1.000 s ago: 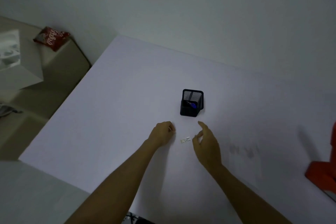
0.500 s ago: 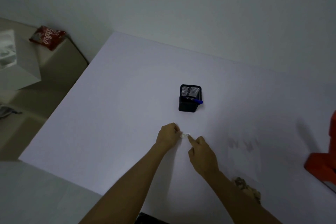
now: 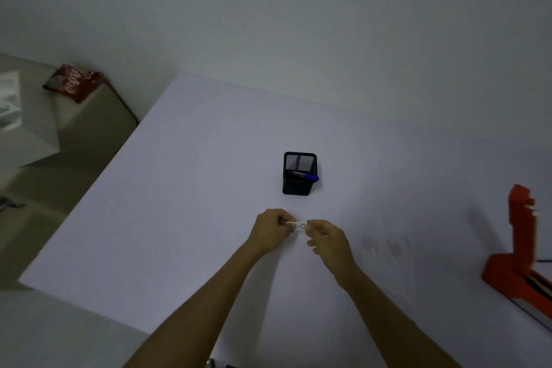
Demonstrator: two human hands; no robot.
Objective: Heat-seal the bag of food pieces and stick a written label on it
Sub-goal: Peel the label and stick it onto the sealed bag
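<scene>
A small white label (image 3: 297,225) with faint writing is held just above the white table (image 3: 179,203), near its middle. My left hand (image 3: 270,230) pinches the label's left end and my right hand (image 3: 325,237) pinches its right end, fingers curled. Behind the hands stands a black mesh pen holder (image 3: 298,173) with a blue pen (image 3: 307,177) lying across its rim. The orange heat sealer (image 3: 519,251) sits at the right edge of the table with its arm raised. The bag of food pieces is out of view.
A red snack packet (image 3: 73,82) lies on a beige surface to the left of the table, beside a white box (image 3: 24,125). The wall runs along the table's far edge. Faint smudges (image 3: 385,245) mark the table right of my hands.
Both hands have closed on the label and lifted it off the table; a second ago it lay between them untouched. The view has shifted, and the brown pieces at the lower right are gone from sight.
</scene>
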